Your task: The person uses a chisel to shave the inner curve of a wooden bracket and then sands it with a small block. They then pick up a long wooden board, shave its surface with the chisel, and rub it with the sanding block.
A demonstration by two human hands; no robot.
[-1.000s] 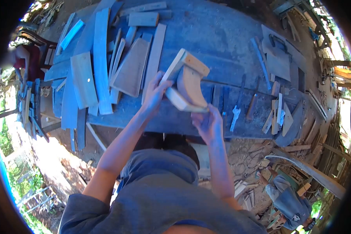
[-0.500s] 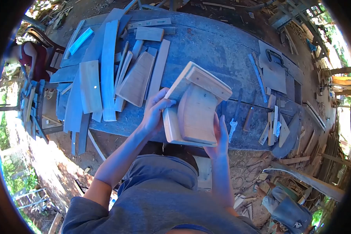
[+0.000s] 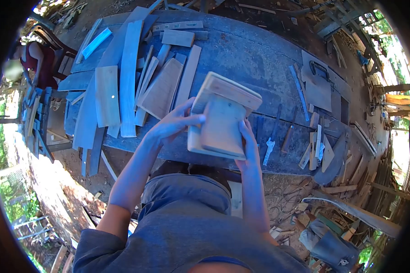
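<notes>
A pale wooden assembly [image 3: 222, 122] of joined boards, with a strip across its top end and a raised middle board, is held tilted above the near edge of the worktable. My left hand [image 3: 180, 123] grips its left edge, thumb on the front face and the other fingers partly hidden behind. At the lower right side, my right hand [image 3: 249, 141] is closed around the edge, its palm underneath. The back of the assembly is out of sight.
Loose boards [image 3: 107, 98] and offcuts lie piled on the left of the blue-grey worktable [image 3: 246, 54]. A clamp [image 3: 319, 69], a ruler [image 3: 299, 86], a caliper-like tool [image 3: 269, 148] and small wood pieces lie to the right. Another person [image 3: 38, 63] sits at far left.
Both hands have tipped the wooden assembly, so its curved side no longer shows and the front face is seen flatter. It has shifted slightly left.
</notes>
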